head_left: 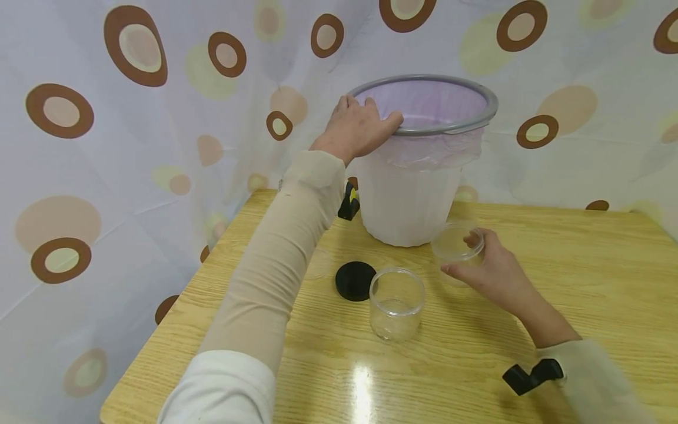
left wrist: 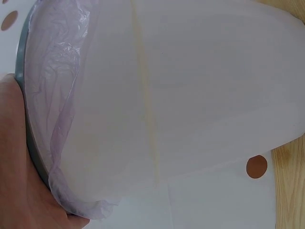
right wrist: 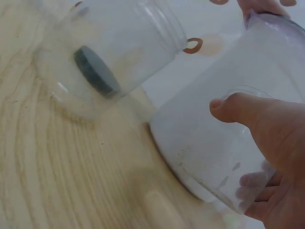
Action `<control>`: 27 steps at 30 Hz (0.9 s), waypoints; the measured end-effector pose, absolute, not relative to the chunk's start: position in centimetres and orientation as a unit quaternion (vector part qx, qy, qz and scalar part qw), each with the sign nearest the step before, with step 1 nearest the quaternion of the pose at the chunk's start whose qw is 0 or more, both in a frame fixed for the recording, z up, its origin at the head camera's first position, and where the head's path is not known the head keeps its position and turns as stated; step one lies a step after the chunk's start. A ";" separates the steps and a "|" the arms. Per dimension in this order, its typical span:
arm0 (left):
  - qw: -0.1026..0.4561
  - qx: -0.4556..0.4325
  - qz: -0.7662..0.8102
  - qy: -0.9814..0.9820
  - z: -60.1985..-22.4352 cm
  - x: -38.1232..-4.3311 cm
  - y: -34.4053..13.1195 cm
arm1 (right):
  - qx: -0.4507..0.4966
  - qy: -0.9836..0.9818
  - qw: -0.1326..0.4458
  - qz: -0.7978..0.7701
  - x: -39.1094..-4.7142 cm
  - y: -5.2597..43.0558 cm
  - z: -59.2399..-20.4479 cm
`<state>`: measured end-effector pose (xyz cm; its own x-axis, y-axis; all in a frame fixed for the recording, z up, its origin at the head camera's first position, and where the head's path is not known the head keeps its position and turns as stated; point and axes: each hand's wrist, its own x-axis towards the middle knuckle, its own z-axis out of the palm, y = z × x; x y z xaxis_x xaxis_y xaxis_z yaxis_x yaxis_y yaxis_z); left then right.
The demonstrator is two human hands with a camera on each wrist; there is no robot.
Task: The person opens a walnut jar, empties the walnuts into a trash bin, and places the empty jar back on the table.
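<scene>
A white trash bin with a grey rim and a thin purple liner bag stands at the back of the wooden table. My left hand grips the left side of its rim, over the folded bag edge. In front of the bin, my right hand holds a clear plastic jar, thumb on one side and fingers on the other. The jar has no lid, and small dark specks show near its base. Nearer to me, a second clear jar stands upright and open beside a round black lid.
A faint clear disc lies on the table left of the black lid, partly behind my left forearm. Behind the wooden table hangs a white curtain with brown and yellow circles. The table's left edge runs below my left arm.
</scene>
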<state>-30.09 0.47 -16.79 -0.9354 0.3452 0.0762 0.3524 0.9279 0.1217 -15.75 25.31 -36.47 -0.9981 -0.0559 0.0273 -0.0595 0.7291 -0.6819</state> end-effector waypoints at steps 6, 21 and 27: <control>0.026 -0.178 -0.070 -0.981 -16.8 -30.1 0.5 | 0.031 -0.932 -0.005 0.362 -15.8 25.0 -37.5; 0.026 -0.177 -0.063 -0.982 -17.0 -30.1 0.6 | 0.044 -0.928 -0.004 0.371 -15.2 24.9 -39.2; 0.037 -0.174 -0.069 -0.982 -17.0 -30.0 0.5 | 0.047 -0.924 -0.001 0.379 -15.3 25.2 -39.6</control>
